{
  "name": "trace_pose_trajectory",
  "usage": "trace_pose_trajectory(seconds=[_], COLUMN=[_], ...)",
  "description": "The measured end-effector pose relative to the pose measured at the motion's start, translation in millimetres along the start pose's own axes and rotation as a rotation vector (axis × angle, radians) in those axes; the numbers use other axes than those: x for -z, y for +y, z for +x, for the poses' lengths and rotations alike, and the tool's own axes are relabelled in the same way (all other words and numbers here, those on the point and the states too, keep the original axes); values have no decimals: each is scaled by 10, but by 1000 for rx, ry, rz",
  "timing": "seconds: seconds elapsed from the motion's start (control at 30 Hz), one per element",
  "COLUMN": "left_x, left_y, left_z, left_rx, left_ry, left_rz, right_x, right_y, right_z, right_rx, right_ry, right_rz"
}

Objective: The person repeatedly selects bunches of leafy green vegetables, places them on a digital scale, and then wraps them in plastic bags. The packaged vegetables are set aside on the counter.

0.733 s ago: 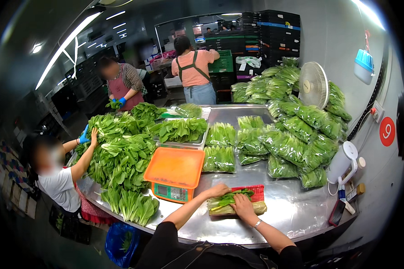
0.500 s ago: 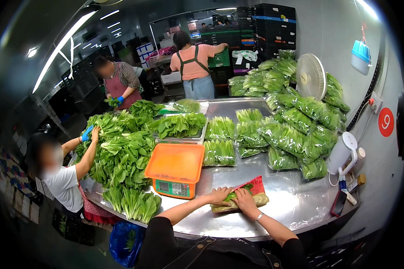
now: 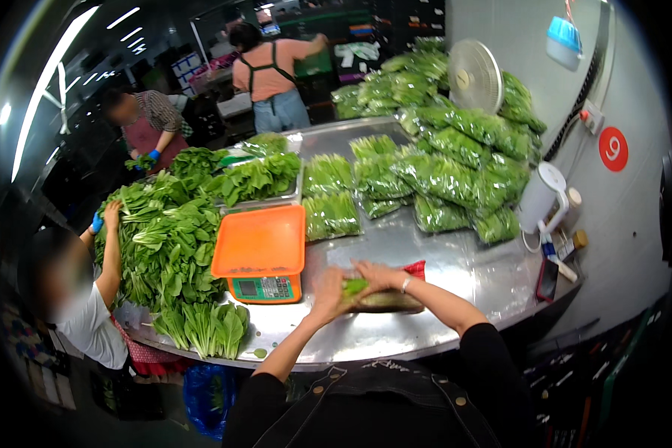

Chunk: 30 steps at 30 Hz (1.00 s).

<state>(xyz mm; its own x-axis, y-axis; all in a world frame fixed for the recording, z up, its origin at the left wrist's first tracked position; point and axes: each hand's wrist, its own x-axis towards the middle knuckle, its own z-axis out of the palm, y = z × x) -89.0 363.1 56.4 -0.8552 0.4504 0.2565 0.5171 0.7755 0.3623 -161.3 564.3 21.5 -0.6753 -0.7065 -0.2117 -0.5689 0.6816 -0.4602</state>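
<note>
At the table's near edge, both my hands are closed round a small bundle of leafy greens (image 3: 355, 286). My left hand (image 3: 327, 293), a little smeared by motion, grips its left end. My right hand (image 3: 378, 276) curves over the top from the right, with a bracelet on the wrist. Under my right hand and wrist lies a flat olive-coloured package (image 3: 388, 302), partly hidden. A bit of red wrapping (image 3: 416, 269) shows behind that wrist. To the left of my hands stands an orange-topped scale (image 3: 260, 240), its pan bare.
Loose greens (image 3: 175, 231) are heaped on the left, where a co-worker (image 3: 89, 313) reaches in. Bagged greens (image 3: 455, 175) are piled at the right back beside a fan (image 3: 476, 77). A white kettle (image 3: 541, 196) and a phone (image 3: 546, 280) sit at the right edge.
My view has swung, shifting the scene left and up in the picture. My hands have moved closer round the greens, and less of the red wrapping shows.
</note>
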Motion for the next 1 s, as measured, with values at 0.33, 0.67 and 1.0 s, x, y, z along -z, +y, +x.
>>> trace_pose_trajectory(seconds=[0.33,0.67,1.0], left_x=[-1218,-490,-1436], left_y=[473,1469,2825], left_z=[-256,254,918], left_rx=[569,169,-170], left_ry=[247,230,-592], left_rz=[-896,-1054,-1009], right_x=[-174,451,-273], right_y=[-47,-617,-423], right_z=[-33,-1185,-3774], right_rx=[-252,-284,-785], right_ry=[294,827,1539], right_rz=[447,701,924])
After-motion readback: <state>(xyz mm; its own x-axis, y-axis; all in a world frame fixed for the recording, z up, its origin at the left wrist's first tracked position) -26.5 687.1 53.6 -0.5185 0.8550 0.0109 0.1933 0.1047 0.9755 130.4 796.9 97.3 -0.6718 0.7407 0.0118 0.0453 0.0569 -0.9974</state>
